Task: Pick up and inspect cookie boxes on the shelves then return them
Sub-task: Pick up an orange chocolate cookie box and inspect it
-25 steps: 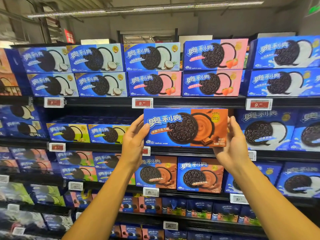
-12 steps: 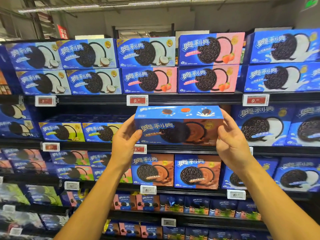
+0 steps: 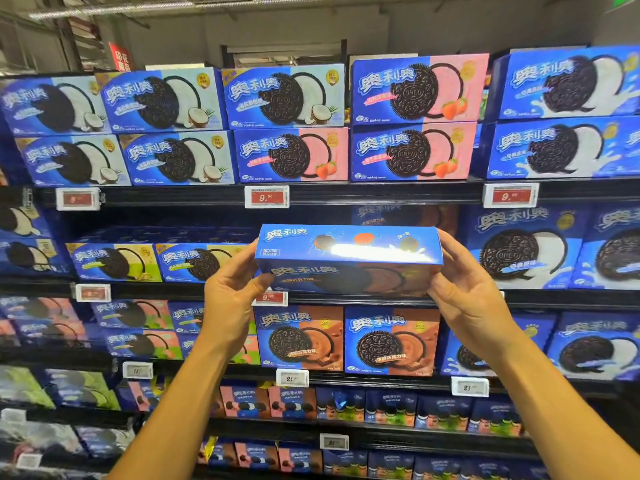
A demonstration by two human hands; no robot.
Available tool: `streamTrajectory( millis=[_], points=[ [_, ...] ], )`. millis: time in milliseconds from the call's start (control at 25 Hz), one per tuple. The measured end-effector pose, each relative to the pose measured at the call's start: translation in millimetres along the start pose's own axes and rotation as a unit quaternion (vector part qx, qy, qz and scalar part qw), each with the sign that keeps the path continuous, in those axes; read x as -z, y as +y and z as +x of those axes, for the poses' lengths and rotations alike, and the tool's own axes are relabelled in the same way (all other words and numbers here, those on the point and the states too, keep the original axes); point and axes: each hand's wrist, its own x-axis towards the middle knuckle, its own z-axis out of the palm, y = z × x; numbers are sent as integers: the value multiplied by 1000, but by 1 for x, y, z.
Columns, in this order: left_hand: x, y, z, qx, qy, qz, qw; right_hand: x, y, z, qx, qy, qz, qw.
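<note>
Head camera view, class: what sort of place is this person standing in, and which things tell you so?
Most likely a supermarket snack aisle. Tiered shelves hold rows of the same cookie boxes, and price tags are clipped along the shelf edges. Both hands hold one box taken out for a look.

The cookie box [image 3: 348,259] was a long blue carton held level in front of the shelves [image 3: 381,194], tipped so its narrow top panel faced the camera. That panel carried white Chinese lettering at its left end, small cookie pictures and a bright glare patch. Below it the front face, foreshortened and in shadow, showed a dark cookie against a brown chocolate half. The hands gripped its two short ends, left hand [image 3: 232,292] and right hand [image 3: 467,292].
</note>
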Motion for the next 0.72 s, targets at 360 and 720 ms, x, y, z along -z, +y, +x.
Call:
streamTrajectory(
  millis=[360,720],
  points=[
    [-20,6,13,148,26,6,989,8,-3,13,-119,121,-110,979],
    [-62,-5,22,238,52,64,968,42,-9,33,-171,135,-146,965]
  ],
)
